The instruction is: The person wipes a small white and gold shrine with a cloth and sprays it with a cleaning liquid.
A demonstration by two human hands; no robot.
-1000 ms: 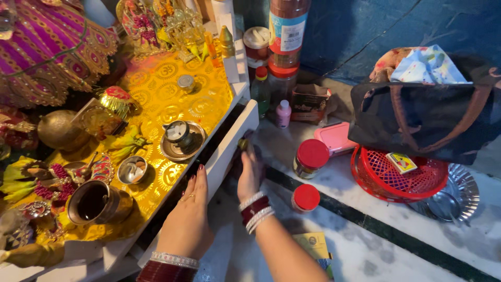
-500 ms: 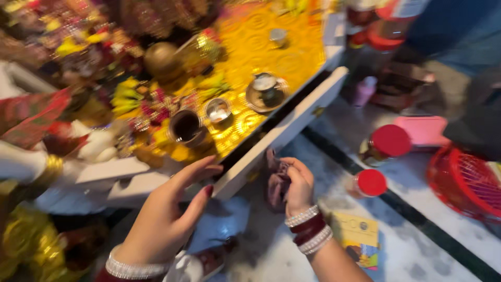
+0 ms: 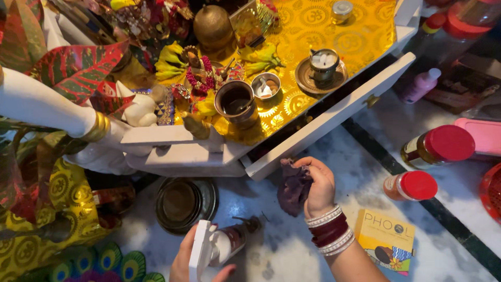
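Purple cloth (image 3: 294, 188), dark and crumpled, sits in the right hand (image 3: 317, 185), whose fingers are curled and pressed together around it. This hand is at the near edge of a white drawer (image 3: 334, 117) that stands pulled out from a small white shrine shelf; the cloth hangs just below the drawer front, and I cannot tell if it touches the wood. Bangles (image 3: 330, 230) in white and dark red circle the right wrist.

At the near edge of the view, the left hand (image 3: 195, 261) grips a white spray bottle (image 3: 214, 248) by its trigger head, fingers wrapped around it (the palm is partly cut off by the frame). The bottle lies tilted over the pale marble floor (image 3: 292, 250), near a round dark metal plate (image 3: 182, 203).

On the shelf, a shiny yellow cloth (image 3: 323, 31) with gold patterns carries a brass cup (image 3: 236, 102), a small bowl (image 3: 265, 86), a round brass pot (image 3: 212, 26) and yellow flowers (image 3: 169, 60). To the right on the floor stand two jars with red lids (image 3: 425, 164), a pink bottle (image 3: 420, 86) and a yellow box (image 3: 386, 240), which lies just beside the right forearm.
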